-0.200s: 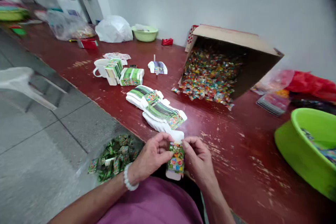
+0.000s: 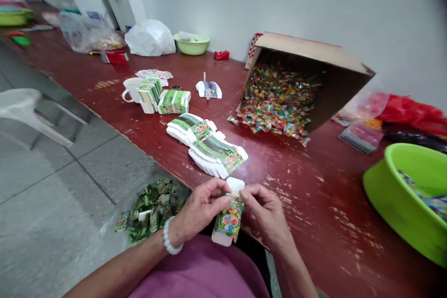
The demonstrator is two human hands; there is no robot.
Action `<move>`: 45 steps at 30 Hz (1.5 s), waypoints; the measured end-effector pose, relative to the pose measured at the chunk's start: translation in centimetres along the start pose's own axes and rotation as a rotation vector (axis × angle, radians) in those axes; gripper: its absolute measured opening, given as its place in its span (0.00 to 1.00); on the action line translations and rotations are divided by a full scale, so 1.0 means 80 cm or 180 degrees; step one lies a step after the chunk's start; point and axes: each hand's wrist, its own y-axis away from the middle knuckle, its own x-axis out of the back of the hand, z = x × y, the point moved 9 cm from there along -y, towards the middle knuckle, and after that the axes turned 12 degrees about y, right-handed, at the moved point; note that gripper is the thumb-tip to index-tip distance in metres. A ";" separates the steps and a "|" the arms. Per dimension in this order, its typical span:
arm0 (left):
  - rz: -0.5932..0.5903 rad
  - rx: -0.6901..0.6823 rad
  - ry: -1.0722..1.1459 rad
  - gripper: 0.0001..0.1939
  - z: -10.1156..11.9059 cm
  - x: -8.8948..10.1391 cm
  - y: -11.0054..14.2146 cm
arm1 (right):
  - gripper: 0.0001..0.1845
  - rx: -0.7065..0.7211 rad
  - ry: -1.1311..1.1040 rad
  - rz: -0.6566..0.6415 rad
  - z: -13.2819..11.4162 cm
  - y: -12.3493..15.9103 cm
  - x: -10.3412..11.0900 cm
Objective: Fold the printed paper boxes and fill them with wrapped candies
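Observation:
A small printed carton [image 2: 228,220], green with bright round pictures, is held between both hands in front of my body. Its white end flaps stick out at top and bottom. My left hand [image 2: 208,204] pinches the upper left side with thumb and fingers. My right hand [image 2: 264,205] grips the upper right edge, near the raised top flap. Just beyond the hands lies a fanned pile of flat green-and-white cartons [image 2: 213,146]. Below the table edge on the left, many green packed cartons [image 2: 152,212] lie in a clear plastic bag.
A tipped cardboard box [image 2: 344,84] spills wrapped candies [image 2: 279,102] onto the red table [image 2: 296,186]. A green basin [image 2: 391,195] stands at right. Farther left are a white mug [image 2: 131,89], stacked carton bundles [image 2: 174,101] and plastic bags [image 2: 150,39]. A white stool [image 2: 31,107] stands on the floor.
The carton has tilted, its lower end swinging to the left, and its top flap now stands more plainly in view. Both hands keep hold of it.

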 end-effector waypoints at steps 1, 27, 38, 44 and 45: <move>0.0002 0.0009 -0.0020 0.09 -0.001 0.001 0.000 | 0.15 0.0001 0.0039 -0.0052 0.000 0.000 0.000; -0.0002 0.1013 0.1054 0.24 -0.042 -0.021 0.007 | 0.09 0.0880 0.0582 -0.0008 -0.055 0.016 -0.011; 0.0245 0.0698 0.0352 0.30 -0.027 -0.011 0.007 | 0.11 0.0000 -0.0176 -0.0327 -0.013 -0.003 -0.018; 0.0080 0.0622 0.0160 0.32 -0.021 -0.012 0.006 | 0.11 -0.0282 -0.0486 -0.0354 0.000 -0.006 -0.018; 0.0056 0.0617 0.0157 0.32 -0.022 -0.013 0.005 | 0.11 -0.0312 -0.0562 -0.0373 0.002 -0.006 -0.018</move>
